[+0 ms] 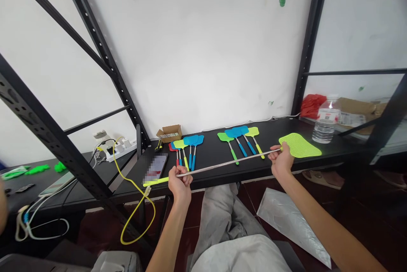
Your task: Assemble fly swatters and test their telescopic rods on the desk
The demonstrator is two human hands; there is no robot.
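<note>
A yellow-green fly swatter (300, 145) with a long, extended metal rod spans the space between my hands, above the front of the black table. My left hand (179, 182) is closed around the rod where it meets the yellow handle. At the other end, my right hand (282, 161) pinches the rod close to the mesh head. Behind the rod lie two groups of shorter fly swatters: blue, yellow and red ones (192, 140) on the left, and green, blue and yellow ones (237, 132) on the right.
A phone (155, 168) lies on the black table (270, 127) near a small open cardboard box (169, 133). A water bottle (326, 119) stands at the right. A yellow cable (123, 174) hangs off the left edge, beside a power strip (122, 150). Black shelf posts (313, 30) flank the table.
</note>
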